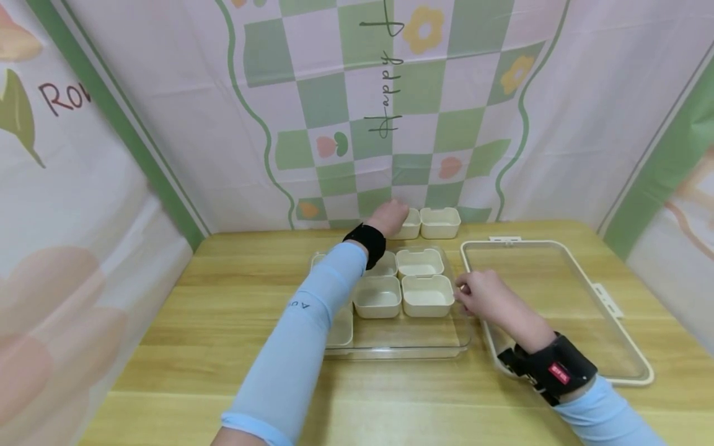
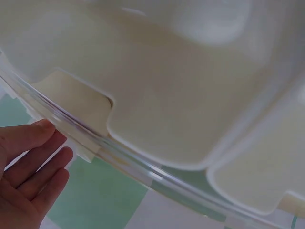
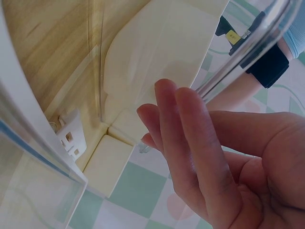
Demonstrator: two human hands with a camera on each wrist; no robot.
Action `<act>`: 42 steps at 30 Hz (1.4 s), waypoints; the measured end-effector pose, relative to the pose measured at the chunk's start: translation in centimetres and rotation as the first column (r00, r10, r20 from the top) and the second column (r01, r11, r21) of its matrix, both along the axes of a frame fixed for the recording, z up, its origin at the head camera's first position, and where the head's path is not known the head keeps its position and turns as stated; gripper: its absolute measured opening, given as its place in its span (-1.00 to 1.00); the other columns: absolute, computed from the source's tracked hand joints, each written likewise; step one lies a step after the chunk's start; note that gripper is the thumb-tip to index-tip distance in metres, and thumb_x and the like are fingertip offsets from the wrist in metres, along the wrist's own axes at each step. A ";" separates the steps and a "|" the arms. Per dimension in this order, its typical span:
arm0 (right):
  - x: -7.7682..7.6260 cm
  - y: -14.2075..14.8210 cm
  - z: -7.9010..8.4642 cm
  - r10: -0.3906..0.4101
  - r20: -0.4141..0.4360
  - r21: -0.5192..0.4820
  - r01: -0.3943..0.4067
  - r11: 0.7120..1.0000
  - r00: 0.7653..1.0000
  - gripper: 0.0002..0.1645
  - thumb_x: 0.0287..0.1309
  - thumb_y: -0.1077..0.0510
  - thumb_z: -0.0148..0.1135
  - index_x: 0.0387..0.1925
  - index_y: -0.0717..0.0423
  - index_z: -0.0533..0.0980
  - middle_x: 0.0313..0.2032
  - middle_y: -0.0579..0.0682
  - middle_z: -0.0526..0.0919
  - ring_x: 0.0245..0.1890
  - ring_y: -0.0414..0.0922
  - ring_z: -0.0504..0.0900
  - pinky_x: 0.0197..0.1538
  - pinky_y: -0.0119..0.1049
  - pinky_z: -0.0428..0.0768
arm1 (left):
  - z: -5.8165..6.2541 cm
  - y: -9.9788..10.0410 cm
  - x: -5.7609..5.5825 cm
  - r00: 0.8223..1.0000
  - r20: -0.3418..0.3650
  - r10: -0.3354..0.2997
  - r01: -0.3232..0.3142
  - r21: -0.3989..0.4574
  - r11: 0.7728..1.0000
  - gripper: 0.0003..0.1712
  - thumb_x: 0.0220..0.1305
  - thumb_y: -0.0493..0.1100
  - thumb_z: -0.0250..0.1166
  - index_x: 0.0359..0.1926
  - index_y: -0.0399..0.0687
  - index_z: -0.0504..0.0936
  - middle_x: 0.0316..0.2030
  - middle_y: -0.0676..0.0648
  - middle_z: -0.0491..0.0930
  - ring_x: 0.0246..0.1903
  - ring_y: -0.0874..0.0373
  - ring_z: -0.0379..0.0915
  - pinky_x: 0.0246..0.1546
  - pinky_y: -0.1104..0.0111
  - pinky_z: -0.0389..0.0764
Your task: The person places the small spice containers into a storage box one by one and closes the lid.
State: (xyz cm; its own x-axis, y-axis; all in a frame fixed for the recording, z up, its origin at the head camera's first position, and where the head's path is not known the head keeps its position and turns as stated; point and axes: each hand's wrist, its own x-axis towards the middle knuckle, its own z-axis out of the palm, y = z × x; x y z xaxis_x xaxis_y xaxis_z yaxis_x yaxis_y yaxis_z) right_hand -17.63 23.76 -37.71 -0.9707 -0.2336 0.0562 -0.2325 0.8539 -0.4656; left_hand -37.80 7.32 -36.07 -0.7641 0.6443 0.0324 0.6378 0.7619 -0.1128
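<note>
My left hand [image 1: 388,217] reaches over the clear bin [image 1: 390,353] to the left end of a small cream box [image 1: 409,228] behind it. In the left wrist view, the left hand [image 2: 33,167] has its fingers nearly straight beside the bin's rim and a cream edge; any contact is hard to make out. At the bin's right side, my right hand [image 1: 482,294] pinches the bin's rim [image 3: 243,52], which passes between thumb and fingers. Several cream boxes [image 1: 427,303] stand inside the bin; my left forearm hides some of them.
Another cream box [image 1: 440,224] stands at the back, beside the one at my left hand. A clear lid [image 1: 563,297] with a white frame and clips lies right of the bin. Patterned cloth [image 1: 368,80] hangs behind the wooden table [image 1: 167,347].
</note>
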 end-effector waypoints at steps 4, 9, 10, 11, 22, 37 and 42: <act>0.0 0.0 -0.1 -0.002 -0.001 0.006 0.002 1.000 1.000 -0.81 0.15 0.33 0.13 -0.25 0.41 0.57 -0.64 0.01 0.62 -0.69 -0.26 0.50 -0.59 -0.44 0.48 | -0.1 0.1 -0.1 0.999 0.035 0.027 -0.027 0.002 1.000 -0.76 0.35 -0.37 -0.01 -0.08 -0.17 0.54 -0.03 -0.12 0.55 -0.05 0.03 0.52 -0.02 0.30 0.55; -0.1 0.1 -0.1 0.007 -0.020 0.013 -0.007 1.000 1.000 -0.83 0.14 0.33 0.13 -0.28 0.38 0.58 -0.66 -0.01 0.60 -0.69 -0.27 0.48 -0.59 -0.43 0.47 | -0.3 0.1 -0.3 0.998 0.043 0.053 -0.052 -0.013 0.999 -0.72 0.41 -0.34 -0.06 0.01 -0.17 0.51 0.05 -0.12 0.51 0.02 0.02 0.49 0.05 0.29 0.52; -0.1 0.1 -0.1 0.009 -0.023 0.015 -0.009 1.000 1.000 -0.83 0.14 0.33 0.13 -0.29 0.37 0.59 -0.66 -0.01 0.60 -0.69 -0.27 0.47 -0.59 -0.43 0.47 | -0.3 0.1 -0.4 0.998 0.040 0.052 -0.051 -0.016 0.999 -0.72 0.41 -0.34 -0.07 0.01 -0.17 0.51 0.05 -0.13 0.51 0.03 0.02 0.49 0.05 0.29 0.52; -0.1 0.1 -0.1 0.010 -0.022 0.014 -0.010 1.000 1.000 -0.83 0.14 0.33 0.13 -0.29 0.37 0.59 -0.66 -0.01 0.60 -0.69 -0.27 0.47 -0.59 -0.43 0.47 | -0.3 0.1 -0.4 0.998 0.039 0.052 -0.051 -0.018 0.999 -0.72 0.41 -0.34 -0.07 0.01 -0.17 0.51 0.05 -0.13 0.51 0.03 0.01 0.49 0.05 0.28 0.52; -0.2 0.1 -0.2 0.013 -0.013 0.002 -0.013 1.000 1.000 -0.85 0.12 0.34 0.15 -0.30 0.40 0.57 -0.65 0.02 0.61 -0.69 -0.27 0.49 -0.60 -0.43 0.49 | 0.0 0.0 -0.8 0.999 0.024 0.049 -0.049 -0.016 0.999 -0.70 0.42 -0.33 -0.08 -0.04 -0.14 0.57 -0.01 -0.12 0.55 -0.03 0.02 0.53 -0.04 0.27 0.56; -0.2 0.1 -0.3 0.011 0.007 -0.005 -0.011 1.000 1.000 -0.83 0.13 0.34 0.14 -0.28 0.40 0.57 -0.63 0.04 0.63 -0.69 -0.26 0.50 -0.60 -0.43 0.49 | 0.7 -0.3 -0.8 1.000 0.027 0.010 -0.011 0.026 1.000 -0.76 0.41 -0.27 -0.03 -0.11 -0.16 0.58 -0.08 -0.13 0.58 -0.08 0.03 0.55 -0.06 0.28 0.57; -0.3 0.2 -0.3 0.009 0.003 -0.008 -0.009 1.000 1.000 -0.86 0.13 0.34 0.13 -0.32 0.38 0.56 -0.64 0.03 0.62 -0.69 -0.26 0.50 -0.60 -0.43 0.48 | 1.4 -0.2 -0.7 1.000 0.006 -0.023 0.023 0.035 0.999 -0.78 0.32 -0.37 0.01 -0.19 -0.17 0.58 -0.16 -0.13 0.61 -0.15 0.03 0.57 -0.14 0.29 0.59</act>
